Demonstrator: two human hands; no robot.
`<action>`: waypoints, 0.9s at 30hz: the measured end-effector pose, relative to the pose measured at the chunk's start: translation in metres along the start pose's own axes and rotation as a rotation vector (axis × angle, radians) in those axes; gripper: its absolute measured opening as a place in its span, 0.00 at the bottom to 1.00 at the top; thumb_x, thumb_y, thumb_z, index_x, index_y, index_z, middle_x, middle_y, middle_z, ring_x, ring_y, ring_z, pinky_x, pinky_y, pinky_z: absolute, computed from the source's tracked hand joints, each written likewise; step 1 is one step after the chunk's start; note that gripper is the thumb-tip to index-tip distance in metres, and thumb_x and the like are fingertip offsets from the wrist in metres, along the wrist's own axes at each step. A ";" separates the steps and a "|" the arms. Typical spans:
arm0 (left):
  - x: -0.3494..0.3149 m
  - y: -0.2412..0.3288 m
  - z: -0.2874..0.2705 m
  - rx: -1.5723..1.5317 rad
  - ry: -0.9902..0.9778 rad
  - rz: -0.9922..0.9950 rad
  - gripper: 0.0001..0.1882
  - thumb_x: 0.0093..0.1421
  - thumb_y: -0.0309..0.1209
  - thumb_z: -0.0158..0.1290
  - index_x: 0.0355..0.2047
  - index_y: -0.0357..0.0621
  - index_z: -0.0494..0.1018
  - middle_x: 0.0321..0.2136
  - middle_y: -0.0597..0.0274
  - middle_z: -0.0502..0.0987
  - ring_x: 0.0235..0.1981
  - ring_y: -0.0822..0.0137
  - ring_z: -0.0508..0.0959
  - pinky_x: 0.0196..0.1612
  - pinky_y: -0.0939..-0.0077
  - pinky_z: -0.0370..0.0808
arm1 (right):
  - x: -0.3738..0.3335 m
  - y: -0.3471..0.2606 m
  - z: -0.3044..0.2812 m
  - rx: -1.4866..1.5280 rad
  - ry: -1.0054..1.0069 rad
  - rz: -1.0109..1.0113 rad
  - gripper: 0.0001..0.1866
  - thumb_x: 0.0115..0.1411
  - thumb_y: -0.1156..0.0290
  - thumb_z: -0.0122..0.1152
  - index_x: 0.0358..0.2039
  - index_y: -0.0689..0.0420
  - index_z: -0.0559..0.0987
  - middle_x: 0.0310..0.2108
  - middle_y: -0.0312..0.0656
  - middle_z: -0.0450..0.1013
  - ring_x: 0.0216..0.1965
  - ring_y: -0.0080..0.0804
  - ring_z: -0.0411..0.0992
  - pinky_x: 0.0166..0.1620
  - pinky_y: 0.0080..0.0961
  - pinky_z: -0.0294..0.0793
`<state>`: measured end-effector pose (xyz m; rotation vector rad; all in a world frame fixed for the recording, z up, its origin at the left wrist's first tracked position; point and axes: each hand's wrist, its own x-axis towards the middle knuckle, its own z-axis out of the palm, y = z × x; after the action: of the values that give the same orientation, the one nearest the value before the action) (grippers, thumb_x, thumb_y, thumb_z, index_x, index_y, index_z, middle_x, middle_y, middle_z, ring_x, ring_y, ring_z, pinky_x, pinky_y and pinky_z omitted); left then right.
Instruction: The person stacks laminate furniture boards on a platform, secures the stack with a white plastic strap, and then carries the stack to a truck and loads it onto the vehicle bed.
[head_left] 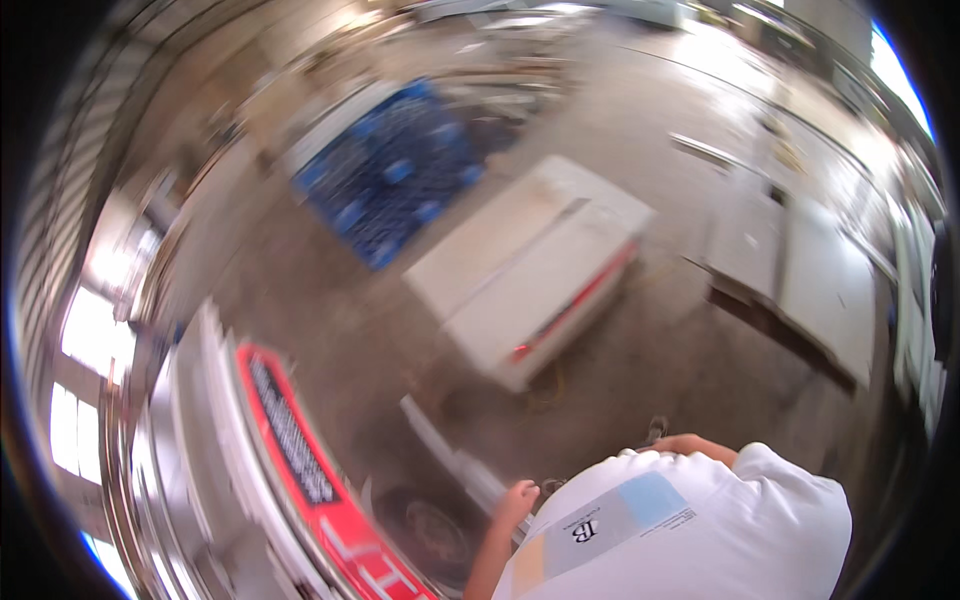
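My left hand (520,498) is low in the view, beside my white shirt. A long pale strip (440,432) runs behind it from the upper left; whether my fingers grip the strip is lost in the blur. My right hand (682,443) lies close to the front of my shirt, its fingers partly hidden by the cloth. A small dark thing (657,430) shows just beyond those fingers, too smeared to name. To the left of my left hand stands a machine with a red panel (325,515) and a dark wheel (425,525) near the floor.
A low pale block-like stack (535,265) with a red strip along its side stands ahead. Beyond it to the left is a blue pallet (395,170) on edge. Large grey boards (790,260) lie at the right. Windows (95,335) line the left wall.
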<state>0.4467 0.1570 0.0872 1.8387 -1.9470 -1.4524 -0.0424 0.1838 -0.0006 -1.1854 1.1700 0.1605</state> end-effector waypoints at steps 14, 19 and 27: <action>0.176 0.313 0.223 0.364 -0.505 0.330 0.23 0.66 0.45 0.52 0.55 0.45 0.75 0.49 0.48 0.80 0.51 0.53 0.80 0.55 0.62 0.75 | -0.193 0.239 0.055 0.679 0.816 0.386 0.33 0.66 0.40 0.53 0.49 0.61 0.82 0.45 0.46 0.80 0.42 0.38 0.77 0.45 0.34 0.76; 0.208 0.399 0.275 -0.007 -0.673 0.173 0.21 0.69 0.39 0.51 0.55 0.37 0.74 0.46 0.50 0.81 0.46 0.60 0.82 0.52 0.67 0.77 | -0.227 0.244 0.030 0.842 0.870 0.436 0.23 0.64 0.51 0.58 0.43 0.59 0.85 0.40 0.50 0.82 0.42 0.42 0.79 0.47 0.34 0.76; 0.374 0.469 0.381 -0.150 -0.756 -0.199 0.20 0.70 0.40 0.49 0.54 0.40 0.73 0.42 0.53 0.82 0.38 0.66 0.82 0.40 0.73 0.77 | -0.208 0.326 0.033 0.888 1.041 0.521 0.19 0.62 0.55 0.57 0.39 0.57 0.85 0.38 0.53 0.80 0.43 0.50 0.79 0.48 0.40 0.76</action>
<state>-0.2358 -0.0227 0.0004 1.5786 -1.8446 -2.5633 -0.3252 0.4453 -0.0489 -0.0734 2.1248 -0.6140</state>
